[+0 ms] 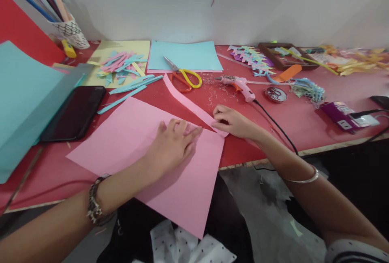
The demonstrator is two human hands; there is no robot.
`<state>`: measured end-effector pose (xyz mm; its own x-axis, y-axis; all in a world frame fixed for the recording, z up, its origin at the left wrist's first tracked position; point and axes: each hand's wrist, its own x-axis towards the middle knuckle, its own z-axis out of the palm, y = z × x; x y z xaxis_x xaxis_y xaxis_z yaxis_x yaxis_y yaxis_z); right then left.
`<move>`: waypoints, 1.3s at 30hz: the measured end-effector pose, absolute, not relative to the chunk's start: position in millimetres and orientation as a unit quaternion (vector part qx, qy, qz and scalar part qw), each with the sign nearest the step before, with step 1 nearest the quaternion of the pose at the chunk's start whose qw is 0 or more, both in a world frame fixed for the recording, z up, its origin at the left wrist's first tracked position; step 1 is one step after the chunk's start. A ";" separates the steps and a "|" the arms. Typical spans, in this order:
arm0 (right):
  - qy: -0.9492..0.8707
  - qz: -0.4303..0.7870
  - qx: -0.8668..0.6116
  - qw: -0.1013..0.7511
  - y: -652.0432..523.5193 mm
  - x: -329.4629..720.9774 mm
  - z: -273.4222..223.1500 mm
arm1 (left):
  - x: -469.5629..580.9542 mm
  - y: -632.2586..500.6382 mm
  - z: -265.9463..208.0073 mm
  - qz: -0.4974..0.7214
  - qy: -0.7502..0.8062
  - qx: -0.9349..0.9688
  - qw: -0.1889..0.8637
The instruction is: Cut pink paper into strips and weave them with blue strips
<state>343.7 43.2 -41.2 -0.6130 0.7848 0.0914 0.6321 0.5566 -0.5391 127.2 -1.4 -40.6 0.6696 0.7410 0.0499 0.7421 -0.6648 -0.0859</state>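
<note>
A large pink paper sheet [121,133] lies on the red table, its lower part jutting over the front edge above my lap. My left hand [172,143] rests on the sheet near its upper right edge, fingers spread and pressing it down. Along that edge runs a narrow pink paper strip [185,99], curling up slightly at its far end. With thumb and fingers closed, my right hand [229,121] grips the strip's near end by the sheet's right corner. Scissors [185,77] with yellow and orange handles lie just beyond the strip, blades pointing away.
A pink glue gun [238,86] with a black cord lies to the right, near a purple power strip [343,116]. Cut paper strips [123,65], blue sheets [185,54] and a phone [74,113] are left and behind. A pen cup [71,32] stands back left.
</note>
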 end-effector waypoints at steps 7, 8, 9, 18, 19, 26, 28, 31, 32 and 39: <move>-0.860 0.219 -0.429 0.170 37.4 346.4 -38.5 | 129.1 -1.0 -40.6 -0.003 -0.411 -0.910 0.048; -0.860 0.220 -0.427 0.169 36.1 347.0 -38.1 | 129.1 -1.1 -40.6 -0.003 -0.412 -0.910 0.048; -0.861 0.221 -0.425 0.167 34.8 347.9 -37.8 | 129.0 -1.2 -40.5 -0.003 -0.412 -0.910 0.048; -0.866 0.221 -0.415 0.172 33.2 358.1 -40.5 | 127.9 -2.6 -40.3 0.002 -0.411 -0.910 0.045; -0.864 0.216 -0.420 0.173 33.5 359.3 -41.2 | 127.7 -2.7 -40.6 0.000 -0.411 -0.910 0.045; -0.846 0.169 -0.471 0.185 31.0 369.4 -41.0 | 127.2 -0.9 -41.0 -0.010 -0.412 -0.911 0.038; -0.838 0.167 -0.486 0.184 29.8 369.7 -36.8 | 126.6 -1.0 -39.4 -0.010 -0.410 -0.912 0.029; -0.826 0.159 -0.513 0.172 28.2 367.2 -26.9 | 123.3 -3.1 -36.9 -0.020 -0.404 -0.914 0.001; -0.822 0.156 -0.521 0.169 27.7 365.8 -23.0 | 121.3 -4.3 -36.4 -0.025 -0.398 -0.917 -0.011; -0.809 0.118 -0.537 0.210 31.5 347.7 8.6 | 100.3 -12.0 -36.7 -0.051 -0.312 -0.946 -0.066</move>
